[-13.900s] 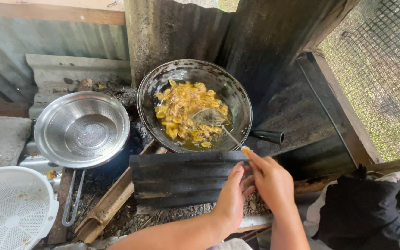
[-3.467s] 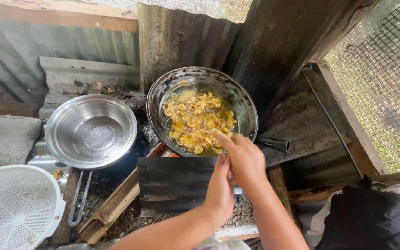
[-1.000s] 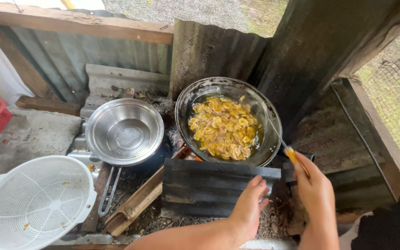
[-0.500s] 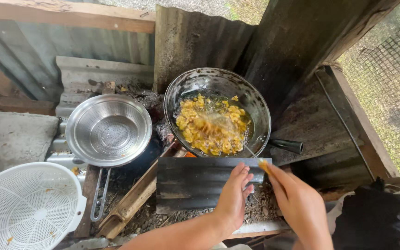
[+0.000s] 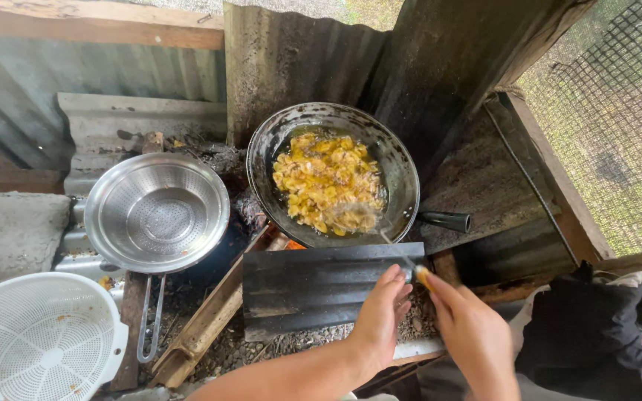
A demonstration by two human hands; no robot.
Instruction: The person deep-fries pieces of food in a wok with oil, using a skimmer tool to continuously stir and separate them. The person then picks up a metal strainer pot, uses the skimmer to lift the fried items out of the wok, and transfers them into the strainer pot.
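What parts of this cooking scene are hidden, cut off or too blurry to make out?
Head view:
- Skimmer head: motion-blurred over the yellow food.
- Skimmer handle: mostly hidden by left hand and right hand.
- Fire: hidden behind dark metal sheet.
- White basket: cut off by the left and bottom edges.

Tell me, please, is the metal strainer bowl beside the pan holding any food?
No, the metal strainer bowl is bare inside, showing only its perforated base.
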